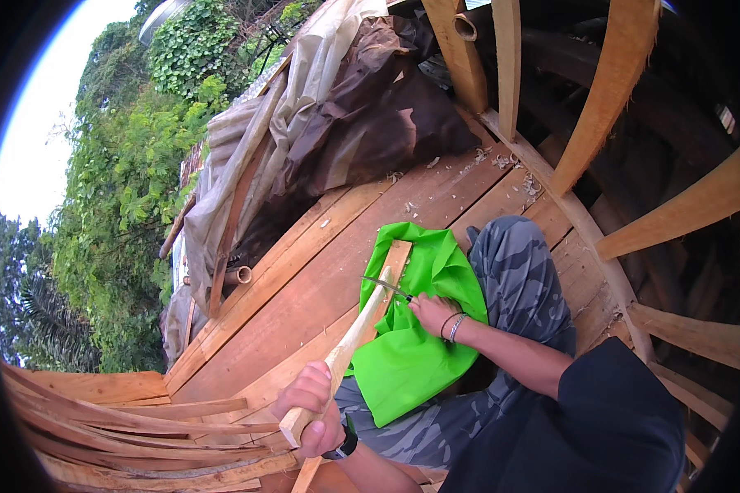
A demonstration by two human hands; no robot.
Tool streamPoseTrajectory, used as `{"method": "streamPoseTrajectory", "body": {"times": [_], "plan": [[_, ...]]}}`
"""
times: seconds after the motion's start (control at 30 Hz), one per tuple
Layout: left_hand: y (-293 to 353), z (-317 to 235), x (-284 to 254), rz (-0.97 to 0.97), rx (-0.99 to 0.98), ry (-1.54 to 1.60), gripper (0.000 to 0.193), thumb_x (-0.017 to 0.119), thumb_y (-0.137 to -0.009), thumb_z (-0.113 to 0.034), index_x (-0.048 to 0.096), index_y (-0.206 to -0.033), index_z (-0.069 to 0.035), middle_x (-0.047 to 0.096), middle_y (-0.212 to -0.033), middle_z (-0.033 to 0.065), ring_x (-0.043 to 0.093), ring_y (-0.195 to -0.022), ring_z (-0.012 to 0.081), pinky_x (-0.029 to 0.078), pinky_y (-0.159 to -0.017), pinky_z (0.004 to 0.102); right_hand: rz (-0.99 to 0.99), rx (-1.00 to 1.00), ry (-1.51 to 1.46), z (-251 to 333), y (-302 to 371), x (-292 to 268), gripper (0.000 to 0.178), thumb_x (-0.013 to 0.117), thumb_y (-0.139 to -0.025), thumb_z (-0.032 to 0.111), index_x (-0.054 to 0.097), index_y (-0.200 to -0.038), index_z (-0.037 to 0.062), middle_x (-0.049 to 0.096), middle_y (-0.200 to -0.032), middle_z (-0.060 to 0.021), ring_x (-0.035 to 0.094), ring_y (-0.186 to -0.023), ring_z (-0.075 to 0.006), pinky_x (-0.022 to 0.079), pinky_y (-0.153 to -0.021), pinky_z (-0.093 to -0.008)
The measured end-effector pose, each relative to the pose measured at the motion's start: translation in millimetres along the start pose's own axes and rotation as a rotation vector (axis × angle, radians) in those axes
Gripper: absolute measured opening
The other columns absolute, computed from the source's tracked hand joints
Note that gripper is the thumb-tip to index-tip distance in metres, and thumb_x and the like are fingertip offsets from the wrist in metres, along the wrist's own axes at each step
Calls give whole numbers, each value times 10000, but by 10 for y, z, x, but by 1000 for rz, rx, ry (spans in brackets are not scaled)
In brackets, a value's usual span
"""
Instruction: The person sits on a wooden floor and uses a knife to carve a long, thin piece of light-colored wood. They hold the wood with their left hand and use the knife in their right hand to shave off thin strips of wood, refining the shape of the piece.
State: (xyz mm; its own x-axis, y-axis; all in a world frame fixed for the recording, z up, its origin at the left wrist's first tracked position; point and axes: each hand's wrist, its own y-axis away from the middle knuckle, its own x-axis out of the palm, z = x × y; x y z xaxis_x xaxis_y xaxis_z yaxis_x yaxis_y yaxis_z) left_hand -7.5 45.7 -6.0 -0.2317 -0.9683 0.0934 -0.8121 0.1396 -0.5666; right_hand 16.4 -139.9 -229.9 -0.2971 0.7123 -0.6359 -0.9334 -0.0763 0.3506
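My left hand [308, 404], with a dark watch at its wrist, is wrapped round the thick squared end of a pale carved wooden stick [349, 341]. The stick slants away from me and narrows toward its far end. My right hand [436, 315] grips a knife [389, 287], whose thin blade lies across the far part of the stick; its handle is mostly hidden in my fingers. Under the stick's far end is a flat wooden strip [399, 255]. Both rest over a bright green cloth [423, 370] spread on my lap, over camouflage trousers [522, 271].
Plank flooring [304, 316] with scattered wood shavings [530, 185] lies around me. Curved wooden ribs [612, 99] rise on the right. A crumpled brown tarp [386, 123] lies ahead, bent strips of wood [140, 427] at lower left, and a pipe end [242, 275] near the left edge.
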Motion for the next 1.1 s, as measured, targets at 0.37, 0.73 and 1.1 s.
{"method": "streamPoseTrajectory", "body": {"times": [0.37,0.73,1.1], "plan": [[-66,13,110,20,2,23,257,582,-639,-253,395,-630,-77,374,-546,37,330,-520,169,305,-607,360,-24,-29,33,-19,-236,20,269,411,-987,267,507,-1006,17,643,-796,-246,639,-751,-420,512,-698,-513],[7,-26,-37,-34,13,75,259,619,-628,-228,442,-623,-39,406,-536,65,364,-508,193,329,-619,379,-18,-157,-11,222,-178,-216,352,424,-980,353,505,-954,11,636,-794,-239,634,-741,-404,503,-681,-516],[67,-30,-4,-80,10,88,267,631,-620,-223,458,-609,-20,425,-528,83,382,-492,206,331,-610,386,-110,-387,73,255,26,-247,261,450,-974,297,456,-963,36,621,-705,-185,637,-655,-390,506,-584,-514]]}}
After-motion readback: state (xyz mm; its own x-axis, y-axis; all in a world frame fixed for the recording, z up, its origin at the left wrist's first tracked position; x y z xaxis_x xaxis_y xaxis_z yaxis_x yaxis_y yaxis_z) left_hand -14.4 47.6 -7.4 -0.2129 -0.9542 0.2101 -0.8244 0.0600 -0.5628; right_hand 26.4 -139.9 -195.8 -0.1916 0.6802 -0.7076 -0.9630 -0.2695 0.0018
